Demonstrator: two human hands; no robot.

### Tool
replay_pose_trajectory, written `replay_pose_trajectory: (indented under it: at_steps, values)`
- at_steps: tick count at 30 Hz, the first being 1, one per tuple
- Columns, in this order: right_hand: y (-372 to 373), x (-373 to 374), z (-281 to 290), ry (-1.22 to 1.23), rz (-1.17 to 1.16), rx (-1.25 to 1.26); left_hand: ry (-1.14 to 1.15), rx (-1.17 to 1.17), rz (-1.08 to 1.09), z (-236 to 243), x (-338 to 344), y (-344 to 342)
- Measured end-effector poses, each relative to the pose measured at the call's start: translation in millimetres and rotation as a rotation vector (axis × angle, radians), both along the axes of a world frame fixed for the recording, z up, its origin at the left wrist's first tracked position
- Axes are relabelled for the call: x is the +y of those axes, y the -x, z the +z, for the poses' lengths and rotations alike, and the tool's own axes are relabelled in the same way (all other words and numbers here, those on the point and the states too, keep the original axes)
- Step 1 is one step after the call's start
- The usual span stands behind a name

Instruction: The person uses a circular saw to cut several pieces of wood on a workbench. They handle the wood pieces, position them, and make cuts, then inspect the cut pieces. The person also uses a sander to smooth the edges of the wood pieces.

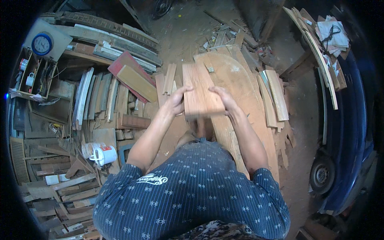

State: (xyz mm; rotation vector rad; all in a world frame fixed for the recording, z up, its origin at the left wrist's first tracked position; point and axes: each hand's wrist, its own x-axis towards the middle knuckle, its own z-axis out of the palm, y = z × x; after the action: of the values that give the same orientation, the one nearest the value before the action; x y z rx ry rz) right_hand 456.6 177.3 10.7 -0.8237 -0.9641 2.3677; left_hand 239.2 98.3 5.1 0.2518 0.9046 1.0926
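Between my two hands is a thick, light reddish-brown wooden board [202, 90], held by its long sides with its near end toward my body. My left hand [177, 100] wraps the board's left side, thumb on the top face. On the opposite side my right hand [225, 99] grips in the same way, thumb over the upper edge. The fingers of both hands are mostly hidden beneath the wood. The near end of the board is slightly blurred. Below it lies a large wooden work surface [236, 80] with a rounded far end.
Loose wooden strips [276, 96] lie right of the work surface. At the left stand stacked planks [96, 96], a red board [126, 66] and a white bucket [105, 155]. A blue vehicle [344, 132] stands at the far right. Wood scraps [224, 38] lie beyond the work surface.
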Motion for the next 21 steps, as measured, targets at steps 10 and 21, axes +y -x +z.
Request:
replay_pose_trajectory:
  at_steps: [10,21]
  values:
    - [-71.8,-19.1,-16.4,-0.586,0.069,-0.022,-0.481,0.598,0.299,116.9,30.1,-30.8]
    - [-86.2,-14.1,-39.7,-0.553,-0.175,-0.133,-0.794,0.887,0.347,141.9,10.1,-104.3]
